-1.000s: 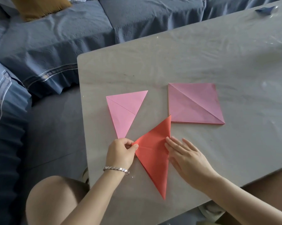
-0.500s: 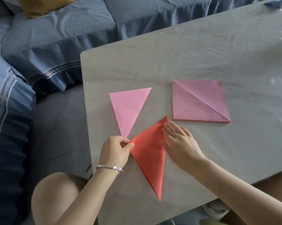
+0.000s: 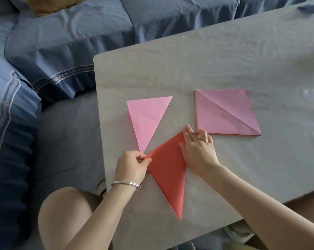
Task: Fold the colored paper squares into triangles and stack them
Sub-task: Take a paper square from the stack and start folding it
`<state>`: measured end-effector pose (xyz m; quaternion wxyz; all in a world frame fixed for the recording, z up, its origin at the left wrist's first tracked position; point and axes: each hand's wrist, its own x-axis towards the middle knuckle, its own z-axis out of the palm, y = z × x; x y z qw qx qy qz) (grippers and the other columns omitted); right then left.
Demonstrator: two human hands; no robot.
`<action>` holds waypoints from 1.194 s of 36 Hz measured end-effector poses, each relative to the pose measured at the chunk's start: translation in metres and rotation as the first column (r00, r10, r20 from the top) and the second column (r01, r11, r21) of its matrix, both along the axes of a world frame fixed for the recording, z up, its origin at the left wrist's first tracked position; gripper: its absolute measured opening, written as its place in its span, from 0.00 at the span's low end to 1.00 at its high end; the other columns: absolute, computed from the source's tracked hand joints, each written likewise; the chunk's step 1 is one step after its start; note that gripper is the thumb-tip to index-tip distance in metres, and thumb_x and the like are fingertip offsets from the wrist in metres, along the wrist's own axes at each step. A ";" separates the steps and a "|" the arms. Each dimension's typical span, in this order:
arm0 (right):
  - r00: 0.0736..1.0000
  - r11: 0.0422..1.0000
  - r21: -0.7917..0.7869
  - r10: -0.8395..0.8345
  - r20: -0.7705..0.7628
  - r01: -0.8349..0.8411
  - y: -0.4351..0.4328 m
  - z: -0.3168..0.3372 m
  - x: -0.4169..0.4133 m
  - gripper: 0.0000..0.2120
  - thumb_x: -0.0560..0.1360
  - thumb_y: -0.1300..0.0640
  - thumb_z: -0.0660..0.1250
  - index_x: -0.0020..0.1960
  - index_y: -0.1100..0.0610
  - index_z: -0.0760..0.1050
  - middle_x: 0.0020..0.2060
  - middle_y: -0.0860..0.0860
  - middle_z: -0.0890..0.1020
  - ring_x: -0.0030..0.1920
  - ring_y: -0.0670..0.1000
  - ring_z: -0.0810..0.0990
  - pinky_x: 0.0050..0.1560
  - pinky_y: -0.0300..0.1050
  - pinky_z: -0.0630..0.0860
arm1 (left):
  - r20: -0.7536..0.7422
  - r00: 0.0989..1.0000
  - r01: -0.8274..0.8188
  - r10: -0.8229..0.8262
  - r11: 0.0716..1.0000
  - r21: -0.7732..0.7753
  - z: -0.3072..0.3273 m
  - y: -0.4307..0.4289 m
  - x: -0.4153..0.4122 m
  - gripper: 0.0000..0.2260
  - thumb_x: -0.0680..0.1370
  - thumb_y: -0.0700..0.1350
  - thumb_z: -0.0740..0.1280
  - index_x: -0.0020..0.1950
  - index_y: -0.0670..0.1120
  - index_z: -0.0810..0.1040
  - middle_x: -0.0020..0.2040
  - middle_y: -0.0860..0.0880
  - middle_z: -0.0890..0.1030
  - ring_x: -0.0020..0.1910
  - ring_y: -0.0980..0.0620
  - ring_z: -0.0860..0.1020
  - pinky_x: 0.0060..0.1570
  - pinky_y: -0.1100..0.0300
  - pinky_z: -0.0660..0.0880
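In the lower middle of the frame, the left hand [image 3: 132,166] pinches the left corner of a red folded paper triangle [image 3: 169,170] between thumb and curled fingers, a silver chain bracelet [image 3: 126,184] round its wrist. Just to the right, the right hand [image 3: 197,150] lies flat with straight fingers [image 3: 187,131] pressing on the triangle's upper tip and right edge, gripping nothing. The red folded paper triangle lies flat on the grey table [image 3: 206,60], its long point aimed at the bottom edge of the frame. Up and to the left, a pink folded paper triangle [image 3: 147,118] rests on the table, its lower tip just beside the left hand's fingers. To the upper right of the right hand sits a thin stack of square papers with a creased pink sheet on top [image 3: 225,112], near the fingertips but apart from them. A blue fabric sofa [image 3: 71,33] fills the upper left, with a mustard cushion [image 3: 51,4] at the top edge.
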<state>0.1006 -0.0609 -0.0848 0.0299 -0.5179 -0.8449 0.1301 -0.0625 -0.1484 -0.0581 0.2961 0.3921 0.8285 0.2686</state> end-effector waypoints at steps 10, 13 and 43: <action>0.990 0.985 -0.128 0.122 0.066 -0.112 -0.018 0.006 0.018 0.38 0.75 0.37 0.56 0.76 0.55 0.47 0.76 0.47 0.44 0.74 0.52 0.43 0.70 0.48 0.43 | 0.005 1.000 -0.025 0.025 1.000 0.009 -0.001 -0.001 0.000 0.04 0.70 0.40 0.71 0.36 0.45 0.81 0.32 0.50 0.80 0.35 0.48 0.80 0.40 0.59 0.76; 0.980 0.971 -0.166 0.188 0.069 -0.174 -0.031 0.010 0.025 0.44 0.71 0.33 0.59 0.76 0.56 0.45 0.76 0.49 0.42 0.74 0.50 0.41 0.70 0.50 0.41 | 0.003 1.000 -0.019 0.019 1.000 0.003 -0.002 -0.001 0.000 0.03 0.71 0.40 0.71 0.37 0.45 0.81 0.31 0.50 0.80 0.36 0.48 0.80 0.41 0.59 0.76; 0.983 0.995 0.005 -0.093 -0.160 0.095 0.059 0.032 0.080 0.27 0.72 0.52 0.70 0.69 0.54 0.68 0.72 0.52 0.64 0.71 0.53 0.64 0.68 0.47 0.59 | -0.356 0.934 0.056 0.011 0.983 0.177 0.040 0.070 -0.066 0.07 0.75 0.41 0.67 0.52 0.43 0.79 0.46 0.45 0.80 0.47 0.44 0.78 0.46 0.55 0.73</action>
